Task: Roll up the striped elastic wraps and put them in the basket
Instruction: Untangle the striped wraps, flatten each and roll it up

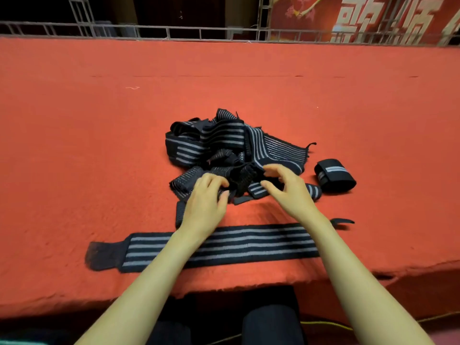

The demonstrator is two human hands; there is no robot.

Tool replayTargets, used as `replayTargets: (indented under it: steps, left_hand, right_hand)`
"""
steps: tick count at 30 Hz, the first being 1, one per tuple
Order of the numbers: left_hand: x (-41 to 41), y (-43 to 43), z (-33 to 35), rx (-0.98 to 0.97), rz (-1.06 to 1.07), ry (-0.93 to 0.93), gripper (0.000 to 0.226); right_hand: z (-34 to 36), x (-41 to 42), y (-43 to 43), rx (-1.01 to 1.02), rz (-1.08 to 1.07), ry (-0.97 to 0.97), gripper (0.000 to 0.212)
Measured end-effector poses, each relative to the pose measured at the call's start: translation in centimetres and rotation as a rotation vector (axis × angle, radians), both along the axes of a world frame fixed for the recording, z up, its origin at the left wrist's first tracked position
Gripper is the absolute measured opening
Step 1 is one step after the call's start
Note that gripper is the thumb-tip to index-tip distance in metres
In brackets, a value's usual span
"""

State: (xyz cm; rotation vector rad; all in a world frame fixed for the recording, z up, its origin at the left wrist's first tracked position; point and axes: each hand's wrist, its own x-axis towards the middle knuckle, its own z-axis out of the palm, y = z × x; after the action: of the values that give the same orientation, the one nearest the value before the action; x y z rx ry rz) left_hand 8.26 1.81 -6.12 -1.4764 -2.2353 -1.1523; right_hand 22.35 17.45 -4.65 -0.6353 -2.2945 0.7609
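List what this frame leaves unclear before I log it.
Basket: nowhere in the head view.
Pile of wraps: tangled, overlapping; count unreadable.
Left hand and right hand: fingertips sink into the pile; grip unclear.
Flat wrap: both forearms cross its middle.

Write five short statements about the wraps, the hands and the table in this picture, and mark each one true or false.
1. One black, grey-striped elastic wrap lies already rolled, right of the tangled pile of such wraps. True.
2. A basket stands on the red felt-covered table. False: no basket is in view.
3. A long striped wrap lies flat between the pile and the table's near edge. True.
4. The left hand hangs idle off the table. False: it and the right hand are both at the pile's near side.
5. The pile's wraps are white with red stripes. False: they are black with grey stripes.
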Motion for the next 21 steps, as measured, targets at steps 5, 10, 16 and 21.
replayTargets:
  steps: [5, 10, 16, 21]
  left_hand:
    - [-1.5, 7.1, 1.3, -0.151, -0.104, 0.157, 0.045]
    - [-5.0, 10.5, 1.0, -0.387, -0.101, 0.391, 0.058]
    - [-8.1, 12.4, 1.7, -0.318, 0.122, 0.327, 0.052]
    - [-5.7, 12.2, 1.5, -0.179, 0.047, 0.092, 0.054]
  right_hand:
    - [1.5, -3.5, 5.3, 0.256, -0.157, -0.355, 0.073]
    - [0.7, -5.1, 8.4, 0.254, -0.132, -0.493, 0.056]
    - [3.6, -4.2, 9.7, -0.108, -0.298, 0.509, 0.025]
    - [5.1, -2.9, 7.5, -0.046, -0.177, 0.544, 0.031]
